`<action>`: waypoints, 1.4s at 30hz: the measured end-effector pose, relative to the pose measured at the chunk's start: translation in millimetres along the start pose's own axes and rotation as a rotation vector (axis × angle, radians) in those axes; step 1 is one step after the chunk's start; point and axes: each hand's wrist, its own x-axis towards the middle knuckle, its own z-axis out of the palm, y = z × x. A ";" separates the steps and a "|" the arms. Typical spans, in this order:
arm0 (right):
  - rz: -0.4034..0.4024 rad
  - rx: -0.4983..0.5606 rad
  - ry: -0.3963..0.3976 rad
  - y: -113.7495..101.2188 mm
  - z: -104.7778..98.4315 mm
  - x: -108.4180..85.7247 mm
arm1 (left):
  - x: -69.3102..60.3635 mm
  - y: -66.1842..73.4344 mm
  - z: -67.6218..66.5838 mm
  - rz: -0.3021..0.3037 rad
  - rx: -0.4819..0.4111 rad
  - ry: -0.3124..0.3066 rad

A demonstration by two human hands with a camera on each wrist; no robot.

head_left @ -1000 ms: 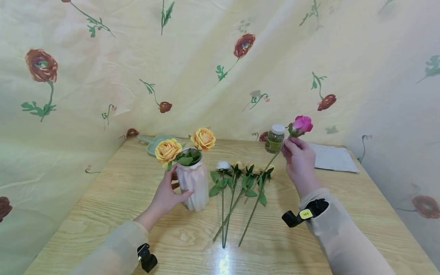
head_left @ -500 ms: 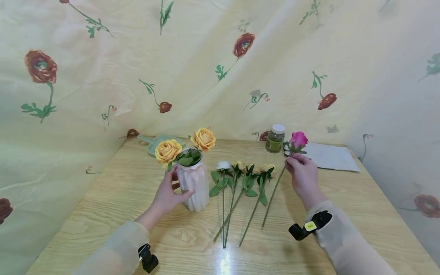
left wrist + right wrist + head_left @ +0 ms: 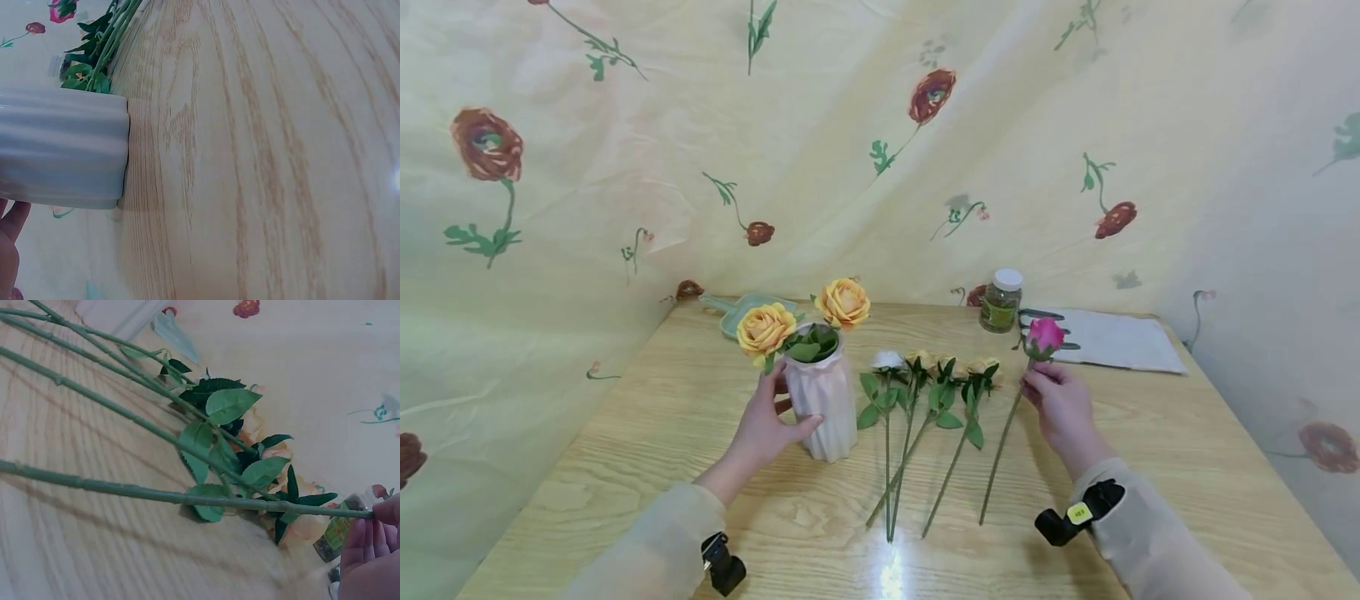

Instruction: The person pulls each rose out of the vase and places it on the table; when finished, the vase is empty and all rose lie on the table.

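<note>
My left hand grips the side of the white ribbed vase, which stands upright and holds two yellow roses with green leaves in its mouth. In the left wrist view the vase shows close up, fingers at its side. My right hand pinches the stem of a pink rose just under the bloom, stem slanting down toward me. In the right wrist view that stem runs from the fingers beside other stems. A white rose and several pale yellow roses lie between the hands.
A jar with a white lid stands at the back. Right of it lies a white sheet with dark marks at its left end. A pale green dustpan lies behind the vase. A flower-patterned cloth hangs behind the table.
My right hand has come down and toward me with the pink rose, whose stem has swung from across the lying flowers to their right. The left hand and vase have stayed in place.
</note>
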 end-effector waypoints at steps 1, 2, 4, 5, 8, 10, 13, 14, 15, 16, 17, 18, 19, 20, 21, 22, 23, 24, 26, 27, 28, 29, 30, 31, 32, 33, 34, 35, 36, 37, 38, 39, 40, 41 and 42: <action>0.001 -0.012 0.001 1.9 -1.0 0.2 | 0.0 0.3 0.0 0.002 -0.001 0.000; 0.002 -0.028 -0.002 3.9 -2.3 0.4 | 0.0 0.6 0.0 0.005 -0.003 -0.001; 0.014 -0.063 -0.003 7.4 -4.2 0.3 | 0.1 1.4 -0.1 0.008 -0.008 0.000; 0.015 -0.086 -0.005 9.2 -4.7 0.2 | 0.3 1.5 -0.2 0.011 -0.008 0.001; 0.027 -0.154 -0.039 14.3 -5.4 -0.9 | 0.8 1.0 -0.5 0.012 -0.008 0.006; 0.027 -0.193 -0.066 17.5 -5.0 -2.2 | 1.2 -0.1 -0.4 0.014 -0.006 0.008; 0.047 -0.230 -0.104 22.8 -5.2 -4.6 | 1.0 -2.4 0.2 0.025 -0.004 0.006; 0.054 -0.233 -0.114 24.6 -5.5 -5.5 | 0.5 -2.6 0.4 0.029 -0.006 0.005; 0.066 -0.230 -0.120 26.3 -5.8 -6.4 | 0.1 -2.9 0.6 0.034 -0.007 0.004; 0.076 -0.235 -0.125 27.9 -6.3 -7.0 | -0.2 -3.0 0.8 0.040 -0.007 0.004; 0.083 -0.234 -0.128 29.8 -6.7 -7.2 | -0.4 -2.9 0.9 0.042 -0.010 0.004; 0.089 -0.232 -0.131 31.5 -6.8 -7.5 | -0.6 -2.7 0.9 0.043 -0.011 0.004; 0.097 -0.229 -0.131 33.1 -6.9 -7.4 | -0.7 -2.6 1.0 0.044 -0.014 0.006; 0.100 -0.234 -0.130 34.6 -6.7 -7.0 | -0.6 -2.6 1.0 0.043 -0.017 0.006; 0.099 -0.251 -0.129 36.2 -6.4 -6.6 | -0.5 -2.6 1.0 0.042 -0.018 0.007; 0.092 -0.270 -0.125 37.6 -5.6 -6.1 | -0.3 -2.6 0.9 0.040 -0.021 0.008; 0.089 -0.285 -0.122 38.8 -4.6 -5.8 | -0.2 -2.5 0.8 0.035 -0.024 0.007; 0.084 -0.301 -0.117 39.8 -3.5 -5.5 | 0.0 -2.3 0.8 0.032 -0.027 0.007; 0.065 -0.349 -0.114 41.5 -1.4 -5.4 | 0.3 -1.9 1.0 0.021 -0.038 0.004; 0.054 -0.375 -0.114 42.4 -0.6 -5.4 | 0.4 -1.8 1.1 0.015 -0.041 0.003; 0.047 -0.392 -0.113 42.8 0.5 -5.2 | 0.7 -1.6 1.0 0.011 -0.043 0.003; 0.040 -0.413 -0.114 43.4 1.1 -5.0 | 1.0 -1.6 1.0 0.007 -0.043 0.003; 0.033 -0.430 -0.115 43.9 1.6 -4.6 | 1.1 -1.7 0.9 0.003 -0.043 0.002; 0.027 -0.453 -0.116 44.4 1.9 -4.4 | 1.2 -2.4 0.9 0.002 -0.041 0.003; 0.022 -0.474 -0.115 44.8 2.2 -4.2 | 1.2 -2.9 0.9 0.001 -0.038 0.003; 0.015 -0.493 -0.115 45.1 2.3 -4.0 | 1.2 -3.4 0.8 0.002 -0.033 0.003; 0.011 -0.509 -0.112 45.3 2.5 -4.0 | 1.0 -3.6 0.7 0.004 -0.031 0.004; 0.005 -0.526 -0.110 45.6 2.5 -3.7 | 0.9 -4.1 0.6 0.006 -0.029 0.005; -0.001 -0.544 -0.109 45.6 2.5 -3.7 | 0.7 -4.2 0.5 0.008 -0.031 0.007; -0.009 -0.564 -0.107 45.7 2.4 -3.6 | 0.6 -4.3 0.5 0.013 -0.030 0.007; -0.015 -0.577 -0.104 45.7 2.3 -3.5 | 0.4 -3.9 0.4 0.017 -0.031 0.008; -0.023 -0.594 -0.099 45.8 2.1 -3.3 | 0.3 -3.8 0.4 0.022 -0.029 0.009; -0.027 -0.610 -0.096 45.5 1.9 -3.5 | 0.2 -3.9 0.4 0.025 -0.029 0.009; -0.033 -0.627 -0.094 45.2 1.6 -3.5 | 0.3 -4.3 0.5 0.029 -0.027 0.009; -0.039 -0.644 -0.089 44.9 1.4 -3.6 | 0.4 -4.4 0.7 0.032 -0.024 0.009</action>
